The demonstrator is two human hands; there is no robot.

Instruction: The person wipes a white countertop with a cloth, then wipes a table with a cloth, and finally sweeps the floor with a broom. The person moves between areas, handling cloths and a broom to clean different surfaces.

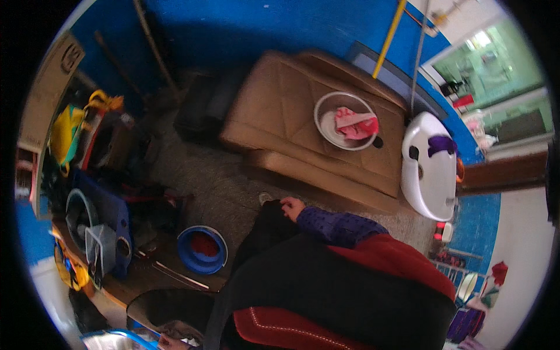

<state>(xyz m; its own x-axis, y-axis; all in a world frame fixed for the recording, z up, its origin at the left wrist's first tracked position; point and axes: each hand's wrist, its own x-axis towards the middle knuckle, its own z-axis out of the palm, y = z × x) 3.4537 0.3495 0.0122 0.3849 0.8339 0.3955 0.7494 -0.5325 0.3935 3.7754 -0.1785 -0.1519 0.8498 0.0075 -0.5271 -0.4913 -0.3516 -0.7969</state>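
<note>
My right hand hangs at mid-picture beside my black trouser leg, its fingers loosely curled with nothing visible in them. At the bottom edge my left hand is partly cut off. Its fingers look closed by a dark brown bag-like thing and a bright blue rim; what they hold is hidden. A blue bucket with something dark red inside stands to the left of my legs. Ahead, a metal basin with a pink and red cloth sits on a brown padded couch.
A white washbasin with a purple cloth adjoins the couch's right end. Along the left are a grey pail, yellow-green items and a cardboard box. A yellow pole leans on the blue wall.
</note>
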